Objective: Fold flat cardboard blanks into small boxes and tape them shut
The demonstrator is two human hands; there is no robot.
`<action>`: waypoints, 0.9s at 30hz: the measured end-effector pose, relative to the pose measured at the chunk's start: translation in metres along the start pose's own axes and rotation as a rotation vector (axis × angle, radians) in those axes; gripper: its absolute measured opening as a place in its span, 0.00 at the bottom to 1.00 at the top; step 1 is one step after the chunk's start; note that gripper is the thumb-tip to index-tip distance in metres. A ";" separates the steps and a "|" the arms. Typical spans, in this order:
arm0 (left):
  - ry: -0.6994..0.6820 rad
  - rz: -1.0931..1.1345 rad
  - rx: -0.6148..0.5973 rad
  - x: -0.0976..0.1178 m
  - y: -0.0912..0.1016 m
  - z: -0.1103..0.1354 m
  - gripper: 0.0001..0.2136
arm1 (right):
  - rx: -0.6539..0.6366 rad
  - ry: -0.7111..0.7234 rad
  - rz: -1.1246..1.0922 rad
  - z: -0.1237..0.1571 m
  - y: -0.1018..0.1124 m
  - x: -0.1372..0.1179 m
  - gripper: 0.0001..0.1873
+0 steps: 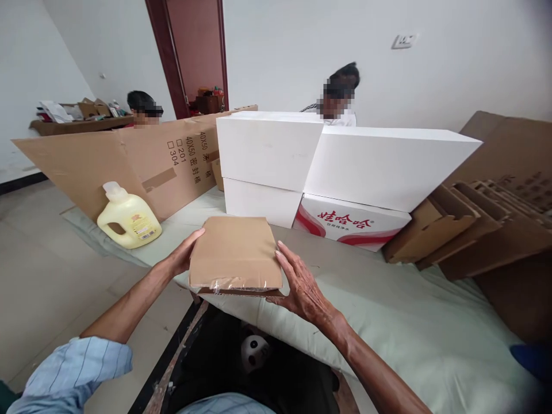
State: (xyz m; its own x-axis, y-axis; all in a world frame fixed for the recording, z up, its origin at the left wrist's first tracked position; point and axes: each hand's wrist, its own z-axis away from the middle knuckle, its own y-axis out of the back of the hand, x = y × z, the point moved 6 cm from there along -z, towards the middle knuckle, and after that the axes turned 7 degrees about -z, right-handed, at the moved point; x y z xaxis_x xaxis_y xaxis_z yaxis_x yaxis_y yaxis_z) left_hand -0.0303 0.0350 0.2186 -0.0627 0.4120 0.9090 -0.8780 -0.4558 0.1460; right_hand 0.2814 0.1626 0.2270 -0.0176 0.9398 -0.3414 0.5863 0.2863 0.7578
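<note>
A small brown cardboard box (235,250) with clear tape along its near edge rests at the front edge of the cloth-covered table (388,322). My left hand (183,256) presses against its left side, fingers together and thumb stretched along the edge. My right hand (302,284) holds its right side and near corner, fingers laid flat against the cardboard. Both hands clasp the box between them.
White foam boxes (345,158) and a red-and-white carton (351,224) stand behind the box. A yellow detergent jug (128,218) sits at the left before a large flattened cardboard sheet (129,161). Folded cartons (474,230) pile at the right. Two people sit behind.
</note>
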 end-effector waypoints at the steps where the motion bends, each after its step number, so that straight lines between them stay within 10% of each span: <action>1: 0.022 -0.021 -0.058 -0.006 -0.009 -0.004 0.38 | -0.017 -0.013 -0.026 0.003 0.005 -0.003 0.66; 9: 0.111 -0.330 -0.247 -0.049 -0.044 -0.010 0.47 | -0.015 -0.330 -0.161 0.022 0.024 0.015 0.44; 20: -0.537 -0.170 0.214 -0.001 -0.018 0.048 0.38 | -0.091 -0.635 -0.137 -0.046 0.017 0.051 0.17; 27: -0.773 -0.412 0.136 0.019 -0.017 0.038 0.25 | -0.230 -0.673 -0.257 -0.084 0.014 0.062 0.12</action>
State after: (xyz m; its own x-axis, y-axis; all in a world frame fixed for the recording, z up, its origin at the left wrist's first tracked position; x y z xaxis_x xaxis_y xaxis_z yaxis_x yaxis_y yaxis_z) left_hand 0.0017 0.0211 0.2483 0.6277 -0.0616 0.7760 -0.6928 -0.4989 0.5208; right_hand 0.2204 0.2407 0.2631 0.4107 0.5426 -0.7327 0.4454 0.5818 0.6805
